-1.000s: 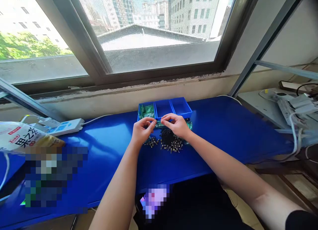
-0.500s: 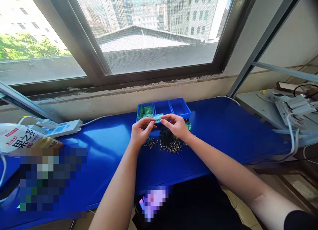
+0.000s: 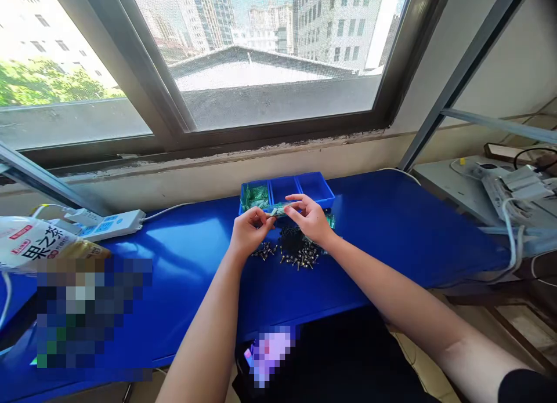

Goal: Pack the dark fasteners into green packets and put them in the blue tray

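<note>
Between my two hands is a small greenish clear plastic bag (image 3: 279, 209), held just in front of a blue divided bin (image 3: 285, 188). My left hand (image 3: 252, 229) pinches its left end between thumb and fingers. At the bag's right end, my right hand (image 3: 308, 218) grips with thumb and forefinger, its other fingers lifted. Similar green bags (image 3: 256, 195) fill the bin's left compartment. Below my hands lie a heap of small black parts (image 3: 292, 240), silver-and-black screw-like pieces (image 3: 304, 257) and a smaller pile of them (image 3: 264, 251). Another green packet (image 3: 331, 221) is partly hidden beside my right hand.
A power strip (image 3: 114, 224) and a printed food bag (image 3: 43, 246) lie on the left of the blue table (image 3: 187, 293). Metal shelf posts (image 3: 456, 84) rise at both sides. A phone with a blurred screen (image 3: 267, 356) rests near my lap. Adapters and cables (image 3: 528, 182) sit at right.
The plastic bag has tilted and now looks narrower. My left fingers have curled in more, and my right fingers have lifted slightly off it.
</note>
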Demonstrator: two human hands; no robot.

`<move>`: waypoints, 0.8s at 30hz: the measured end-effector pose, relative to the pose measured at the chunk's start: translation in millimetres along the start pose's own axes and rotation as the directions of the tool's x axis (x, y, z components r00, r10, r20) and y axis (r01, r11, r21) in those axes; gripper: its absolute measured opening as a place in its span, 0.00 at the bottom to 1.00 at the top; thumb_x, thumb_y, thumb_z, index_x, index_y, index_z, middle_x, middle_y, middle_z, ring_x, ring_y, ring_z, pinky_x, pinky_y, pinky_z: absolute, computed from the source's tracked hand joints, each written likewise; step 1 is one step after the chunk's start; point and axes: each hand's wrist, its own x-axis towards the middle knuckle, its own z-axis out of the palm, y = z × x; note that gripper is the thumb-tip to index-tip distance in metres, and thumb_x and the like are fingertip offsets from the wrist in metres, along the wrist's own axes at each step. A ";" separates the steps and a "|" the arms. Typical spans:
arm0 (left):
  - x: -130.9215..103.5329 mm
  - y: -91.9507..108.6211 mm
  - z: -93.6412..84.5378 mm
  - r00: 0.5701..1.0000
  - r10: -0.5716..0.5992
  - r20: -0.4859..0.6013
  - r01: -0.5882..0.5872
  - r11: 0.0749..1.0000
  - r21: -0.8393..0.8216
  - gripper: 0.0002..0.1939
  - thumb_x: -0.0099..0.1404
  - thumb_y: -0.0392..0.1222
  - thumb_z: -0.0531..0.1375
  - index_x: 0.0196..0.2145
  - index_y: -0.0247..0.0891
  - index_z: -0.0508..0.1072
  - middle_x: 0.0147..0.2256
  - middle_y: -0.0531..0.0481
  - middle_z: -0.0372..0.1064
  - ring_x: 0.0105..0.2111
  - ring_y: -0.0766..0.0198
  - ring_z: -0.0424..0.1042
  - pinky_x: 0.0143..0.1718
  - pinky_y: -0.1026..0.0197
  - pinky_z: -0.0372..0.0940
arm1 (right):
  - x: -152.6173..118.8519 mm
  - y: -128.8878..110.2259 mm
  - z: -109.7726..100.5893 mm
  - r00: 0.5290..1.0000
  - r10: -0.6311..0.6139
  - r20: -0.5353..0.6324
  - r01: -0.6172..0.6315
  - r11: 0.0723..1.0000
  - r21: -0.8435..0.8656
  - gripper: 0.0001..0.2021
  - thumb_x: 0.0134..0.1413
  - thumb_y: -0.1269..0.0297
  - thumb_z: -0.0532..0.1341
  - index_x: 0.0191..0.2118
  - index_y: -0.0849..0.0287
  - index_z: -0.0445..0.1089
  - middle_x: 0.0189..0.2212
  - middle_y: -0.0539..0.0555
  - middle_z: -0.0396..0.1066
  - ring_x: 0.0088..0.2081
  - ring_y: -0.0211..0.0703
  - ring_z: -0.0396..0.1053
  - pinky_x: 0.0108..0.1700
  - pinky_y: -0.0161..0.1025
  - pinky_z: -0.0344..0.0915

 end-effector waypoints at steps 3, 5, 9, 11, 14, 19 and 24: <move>-1.1 1.4 0.7 1.000 -0.009 0.029 0.009 1.000 0.009 0.16 0.59 0.47 0.70 0.29 0.39 0.67 0.27 0.51 0.76 0.25 0.63 0.78 0.26 0.64 0.70 | 1.4 3.5 -0.2 0.999 -0.039 -0.026 0.039 0.999 -0.013 0.16 0.57 0.48 0.66 0.41 0.56 0.76 0.36 0.54 0.78 0.36 0.42 0.74 0.36 0.38 0.67; -1.1 3.6 1.0 0.999 -0.033 0.025 0.034 0.999 -0.043 0.17 0.58 0.47 0.71 0.38 0.40 0.70 0.30 0.51 0.77 0.26 0.63 0.78 0.29 0.63 0.72 | 2.9 6.7 -0.5 0.999 -0.035 -0.040 0.035 0.999 -0.020 0.16 0.56 0.47 0.66 0.38 0.57 0.77 0.34 0.54 0.78 0.34 0.42 0.73 0.35 0.38 0.67; 1.0 7.2 -0.7 0.999 -0.043 -0.010 0.042 0.994 -0.104 0.23 0.62 0.48 0.68 0.52 0.41 0.71 0.34 0.50 0.78 0.28 0.64 0.78 0.33 0.61 0.73 | 4.6 9.8 -1.3 1.000 -0.004 -0.024 0.003 1.000 -0.017 0.18 0.54 0.46 0.68 0.38 0.57 0.78 0.33 0.54 0.78 0.32 0.41 0.72 0.34 0.39 0.67; 2.3 6.6 -2.4 0.999 -0.021 -0.034 0.019 0.998 -0.053 0.17 0.64 0.48 0.66 0.48 0.40 0.76 0.32 0.50 0.77 0.28 0.65 0.77 0.32 0.63 0.72 | 4.3 9.4 -1.2 1.000 -0.002 -0.016 0.001 1.000 -0.015 0.17 0.54 0.46 0.68 0.38 0.57 0.79 0.34 0.54 0.78 0.32 0.42 0.72 0.34 0.39 0.67; 3.2 3.2 -4.1 0.998 0.006 -0.060 -0.003 0.999 0.036 0.11 0.64 0.49 0.66 0.38 0.39 0.80 0.28 0.51 0.76 0.25 0.67 0.74 0.28 0.64 0.68 | 3.5 8.6 -1.1 1.000 -0.019 -0.016 0.018 1.000 -0.026 0.17 0.55 0.47 0.67 0.39 0.56 0.79 0.35 0.54 0.78 0.34 0.42 0.72 0.36 0.39 0.67; 2.0 1.0 -2.9 0.997 0.014 -0.077 -0.010 0.999 0.053 0.11 0.64 0.48 0.66 0.38 0.38 0.80 0.23 0.53 0.73 0.22 0.67 0.71 0.25 0.65 0.65 | 3.3 10.5 -2.3 0.997 -0.076 -0.027 0.072 0.988 -0.138 0.14 0.56 0.50 0.67 0.37 0.55 0.80 0.28 0.52 0.74 0.30 0.40 0.68 0.33 0.39 0.65; 0.6 5.1 -2.2 0.998 -0.021 -0.051 0.019 1.000 -0.023 0.12 0.66 0.48 0.65 0.42 0.38 0.79 0.30 0.48 0.79 0.29 0.61 0.79 0.32 0.61 0.73 | 1.0 5.6 -1.8 1.000 -0.021 0.009 0.021 0.999 -0.046 0.15 0.56 0.50 0.67 0.41 0.56 0.80 0.30 0.52 0.77 0.30 0.41 0.71 0.33 0.39 0.67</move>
